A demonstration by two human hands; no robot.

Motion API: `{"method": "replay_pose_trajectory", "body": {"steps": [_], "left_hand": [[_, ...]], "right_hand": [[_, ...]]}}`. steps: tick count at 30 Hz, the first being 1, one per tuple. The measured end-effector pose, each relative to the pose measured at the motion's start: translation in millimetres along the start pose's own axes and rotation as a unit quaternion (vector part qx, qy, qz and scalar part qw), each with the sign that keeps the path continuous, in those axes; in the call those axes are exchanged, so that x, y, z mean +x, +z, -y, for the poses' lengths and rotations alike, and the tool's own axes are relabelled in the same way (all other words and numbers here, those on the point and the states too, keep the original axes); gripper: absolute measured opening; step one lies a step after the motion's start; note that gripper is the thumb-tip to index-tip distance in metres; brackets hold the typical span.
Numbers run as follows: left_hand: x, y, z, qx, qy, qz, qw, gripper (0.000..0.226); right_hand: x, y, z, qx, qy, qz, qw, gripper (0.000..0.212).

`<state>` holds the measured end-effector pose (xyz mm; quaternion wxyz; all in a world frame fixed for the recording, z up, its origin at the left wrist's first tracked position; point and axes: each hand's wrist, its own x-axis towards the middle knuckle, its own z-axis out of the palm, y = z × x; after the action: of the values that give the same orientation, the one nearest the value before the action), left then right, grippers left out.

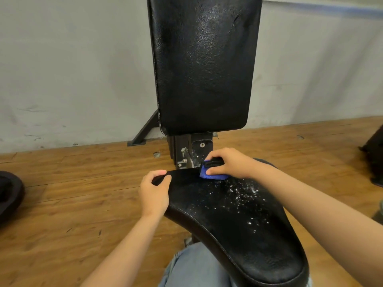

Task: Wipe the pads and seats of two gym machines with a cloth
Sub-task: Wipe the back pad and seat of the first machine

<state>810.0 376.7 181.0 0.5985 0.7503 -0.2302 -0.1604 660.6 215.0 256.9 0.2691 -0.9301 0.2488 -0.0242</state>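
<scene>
Head view: right hand fingers curled round blue cloth, pressing it on seat far edge; left hand pinches seat corner.

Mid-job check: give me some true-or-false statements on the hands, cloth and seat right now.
1. The right hand holds a blue cloth on the far end of the black padded seat. True.
2. The left hand hangs free of the seat. False: it grips the seat's far left corner.
3. White specks dot the seat's middle. True.
4. The tall black back pad lies flat beside the seat. False: it stands upright behind it.
</scene>
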Motion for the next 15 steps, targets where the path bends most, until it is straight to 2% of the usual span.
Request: {"method": "replay_pose_trajectory", "body": {"steps": [4,8,11,15], "left_hand": [[-1.8,-0.7,-0.6,-0.035,0.008,-0.004,0.999,0.016],[-2.8,-0.9,0.6,-0.049,0.011,0.011,0.999,0.014],[-1.1,-2.7,1.1,-0.056,0.015,0.013,0.998,0.011],[-0.3,-2.6,-0.1,-0.073,0.017,0.016,0.997,0.012]], "right_hand": [[-7.9,-19.4,-35.3,-0.013,0.057,-0.046,0.997,0.012],[-7.3,-29.9,-66.7,-0.053,0.142,-0.121,0.981,0.019],[-7.8,-23.5,-63.1,-0.026,0.115,-0.123,0.985,0.019],[-21.9,-17.9,-46.4,0.02,0.053,-0.065,0.996,0.015]]}}
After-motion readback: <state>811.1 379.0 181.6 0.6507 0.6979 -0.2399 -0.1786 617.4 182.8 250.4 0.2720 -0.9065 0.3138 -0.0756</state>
